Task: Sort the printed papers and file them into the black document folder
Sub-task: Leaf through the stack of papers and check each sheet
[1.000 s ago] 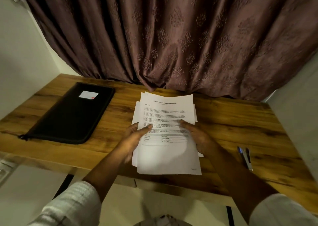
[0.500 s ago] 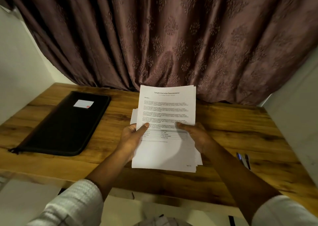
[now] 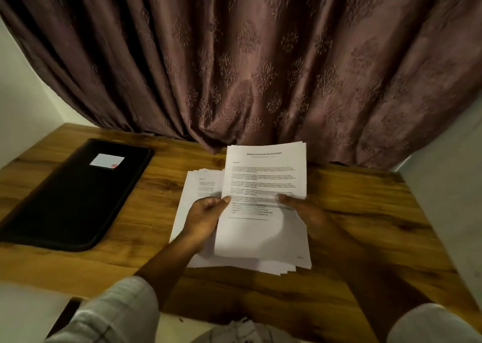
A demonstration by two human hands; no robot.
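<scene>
**Now: both hands grip a sheaf above the pile**

Nearest the camera, two pale sleeves point(image 3: 112, 314) reach in over the front edge of the wooden counter point(image 3: 378, 199). The left hand point(image 3: 206, 217) curls round the left edge of a sheaf of printed papers point(image 3: 263, 175), thumb pressed on the top page and fingers underneath. The right hand point(image 3: 307, 212) pinches the right edge the same way, thumb on top. The sheaf tilts up toward the camera, text facing it. Beneath it and showing out to the left, a loose pile point(image 3: 200, 186) of further pages lies fanned on the counter. Well to the left, the black document folder point(image 3: 78, 194) lies flat and closed, a white label point(image 3: 107, 160) on its cover. Behind everything hangs a patterned brown curtain point(image 3: 260, 68).
</scene>
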